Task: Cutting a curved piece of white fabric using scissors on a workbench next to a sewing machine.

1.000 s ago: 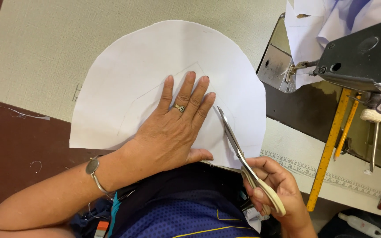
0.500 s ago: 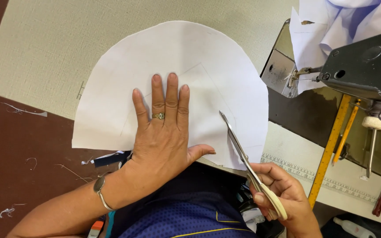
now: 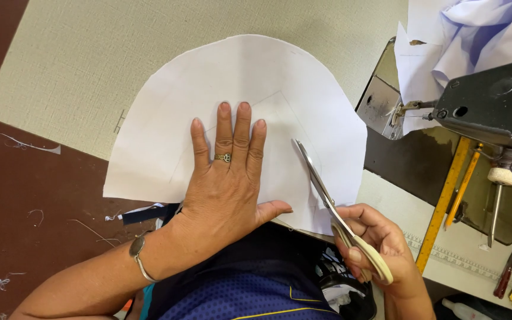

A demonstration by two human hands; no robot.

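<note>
A white half-round piece of fabric (image 3: pixel 232 77) lies on a beige textured sheet (image 3: pixel 114 53), with faint pencil lines drawn on it. My left hand (image 3: pixel 223 184) presses flat on the white piece, fingers spread a little, a ring on one finger. My right hand (image 3: pixel 374 246) grips cream-handled scissors (image 3: pixel 321 186), whose blades lie on the fabric's right part, pointing away from me along a drawn line.
A black sewing machine (image 3: pixel 487 109) stands at the right with white and pale blue cloth (image 3: pixel 469 29) behind it. A yellow ruler (image 3: pixel 442 201) and a pencil (image 3: pixel 466 181) lie beside it. Thread scraps dot the dark brown table (image 3: pixel 25 213).
My left hand has turned from slanting right to pointing straight up the fabric and shifted left. The scissors stay on the fabric's right part, in my right hand.
</note>
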